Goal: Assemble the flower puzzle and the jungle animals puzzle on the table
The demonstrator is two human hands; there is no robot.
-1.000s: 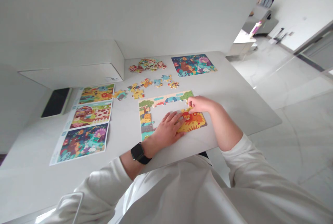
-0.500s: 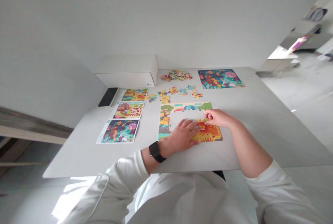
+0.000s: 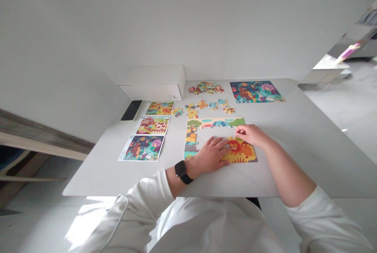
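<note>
My left hand lies flat on the white table, its fingertips against the lower-left side of a joined lion section of a jigsaw puzzle. My right hand sits at that section's upper edge, fingers bunched, and whether a piece is pinched there is hard to see. Joined pieces form a top row and a left column, framing a bare patch of table. Several loose puzzle pieces lie beyond, with a heap of pieces behind them. A black watch circles my left wrist.
Picture sheets lie in a column left of the puzzle, and a finished jungle puzzle lies at the far right. A white box and a black phone stand by the far-left table edge.
The view has tilted and risen, so the table looks smaller and sits more level. Both hands stay at the lion section, and no piece has visibly moved.
</note>
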